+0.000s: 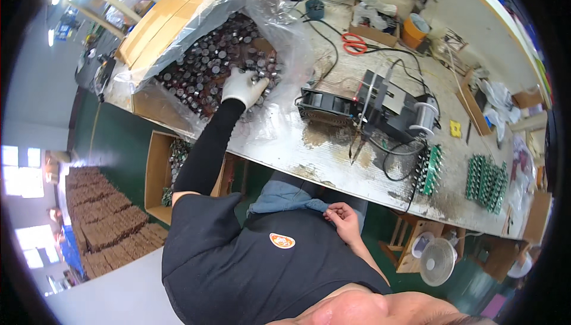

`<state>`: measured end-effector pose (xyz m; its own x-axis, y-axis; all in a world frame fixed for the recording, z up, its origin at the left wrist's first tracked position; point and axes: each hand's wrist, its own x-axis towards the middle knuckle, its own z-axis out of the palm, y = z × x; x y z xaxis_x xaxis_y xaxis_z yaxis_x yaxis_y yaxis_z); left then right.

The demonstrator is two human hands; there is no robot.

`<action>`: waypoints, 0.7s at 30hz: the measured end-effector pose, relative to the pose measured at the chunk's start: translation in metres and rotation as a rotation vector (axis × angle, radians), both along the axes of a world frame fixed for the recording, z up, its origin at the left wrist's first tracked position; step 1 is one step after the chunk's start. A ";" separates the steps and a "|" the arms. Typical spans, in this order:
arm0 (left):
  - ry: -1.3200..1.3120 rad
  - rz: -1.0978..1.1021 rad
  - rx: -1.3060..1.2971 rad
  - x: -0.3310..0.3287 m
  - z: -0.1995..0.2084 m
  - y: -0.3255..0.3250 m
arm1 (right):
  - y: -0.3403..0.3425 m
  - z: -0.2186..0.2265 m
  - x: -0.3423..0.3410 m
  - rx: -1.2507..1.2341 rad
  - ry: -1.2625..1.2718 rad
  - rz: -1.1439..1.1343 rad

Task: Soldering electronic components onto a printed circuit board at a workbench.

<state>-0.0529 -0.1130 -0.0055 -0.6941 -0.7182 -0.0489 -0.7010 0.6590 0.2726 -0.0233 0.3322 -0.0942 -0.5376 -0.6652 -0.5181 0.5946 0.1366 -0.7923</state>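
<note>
My left hand (pixel 242 88), in a white glove with a black sleeve behind it, reaches into a plastic-lined cardboard box. Its fingers curl around a few small round metal parts (pixel 256 79). Many more silvery cylinder-shaped parts (pixel 202 63) lie loose in the box around the hand. My right hand (pixel 345 218) is bare and rests near my lap. Its thumb and fingers are drawn together at the edge of a blue-grey cloth (pixel 285 199).
On the bench stand a black fan (pixel 324 106) and a soldering stand with a solder spool (pixel 423 118). Red-handled scissors (pixel 354 44) lie behind. Green circuit boards (pixel 486 182) sit at right. A carton (pixel 157 176) is below the bench's left side, a white fan (pixel 438 262) below right.
</note>
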 end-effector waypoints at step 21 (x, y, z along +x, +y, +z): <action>0.315 -0.157 -0.208 0.022 0.068 0.007 | -0.031 -0.001 0.030 -0.043 0.042 0.111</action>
